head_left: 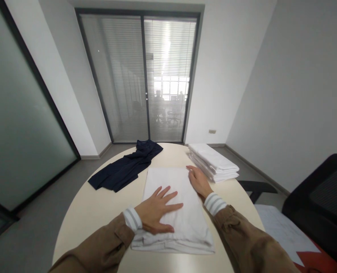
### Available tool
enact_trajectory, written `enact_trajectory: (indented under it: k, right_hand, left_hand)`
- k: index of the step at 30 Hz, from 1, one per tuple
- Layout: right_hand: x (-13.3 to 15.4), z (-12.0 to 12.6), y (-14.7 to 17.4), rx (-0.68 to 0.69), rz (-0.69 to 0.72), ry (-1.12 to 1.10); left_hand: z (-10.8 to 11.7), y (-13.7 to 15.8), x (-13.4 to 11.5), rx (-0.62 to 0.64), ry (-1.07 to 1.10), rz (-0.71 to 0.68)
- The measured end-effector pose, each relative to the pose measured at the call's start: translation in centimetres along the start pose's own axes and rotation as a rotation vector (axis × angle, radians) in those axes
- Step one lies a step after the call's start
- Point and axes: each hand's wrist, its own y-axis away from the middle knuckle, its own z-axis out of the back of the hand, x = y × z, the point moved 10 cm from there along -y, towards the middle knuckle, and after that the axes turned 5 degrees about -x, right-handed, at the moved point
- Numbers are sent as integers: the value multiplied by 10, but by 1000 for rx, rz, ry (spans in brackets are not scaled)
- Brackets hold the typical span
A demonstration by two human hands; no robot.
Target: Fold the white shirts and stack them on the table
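Observation:
A folded white cloth [175, 182] lies lengthwise on the table in front of me, with layered folds at its near end. Spread flat on its middle left is my left hand [158, 212], fingers apart and palm down. My right hand [200, 182] is at the cloth's far right corner, its fingers close together with the corner between them; the lower fingers are partly hidden. Just right of that hand sits a stack of folded white cloths [213, 161]. A crumpled dark navy garment [125, 167] rests at the far left of the table.
The pale round table [80, 216] bears all the cloths. A black chair [322, 201] stands on the right, near white papers [284, 227] and a red item [322, 261]. Beyond the table is a glass door with blinds [145, 83].

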Motion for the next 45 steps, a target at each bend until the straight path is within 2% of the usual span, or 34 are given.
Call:
enact_trajectory:
  k: [3,5,8,10,12,15,18,27,32,34,38,43,45]
  right_hand:
    - [-27,-16,-7,99,-75,-106]
    - [-38,-20,-12,111,-93,-161]
    - [-50,-24,-17,117,-106,-204]
    - [-55,-27,-19,125,-117,-218]
    - [-56,-30,-22,131,-121,-241]
    - [-53,-29,-24,121,-128,-311]
    - [-49,-27,-22,123,-159,-403]
    - [-41,-22,-17,94,-332,-779]
    - [-32,-19,-12,98,-344,-791]
    - [-30,-20,-10,102,-362,-852]
    - [-34,-24,-10,70,-468,-1045]
    - [-45,-37,-6,122,-656,-1157]
    - [-47,-39,-6,134,-658,-1133]
  left_hand:
    - [3,-3,6,-40,68,9]
    - [16,-5,29,-176,122,86]
    - [44,5,97,-532,122,348]
    - [51,19,146,-718,131,543]
    - [37,26,189,-703,211,708]
    - [21,27,219,-670,265,758]
    - [17,27,226,-673,306,741]
    - [18,28,225,-733,517,714]
    - [13,28,221,-845,948,719]
    - [15,30,220,-913,1053,723]
    - [26,37,219,-1033,1053,738]
    - [25,38,216,-1051,1077,794]
    - [25,37,213,-1055,1098,812]
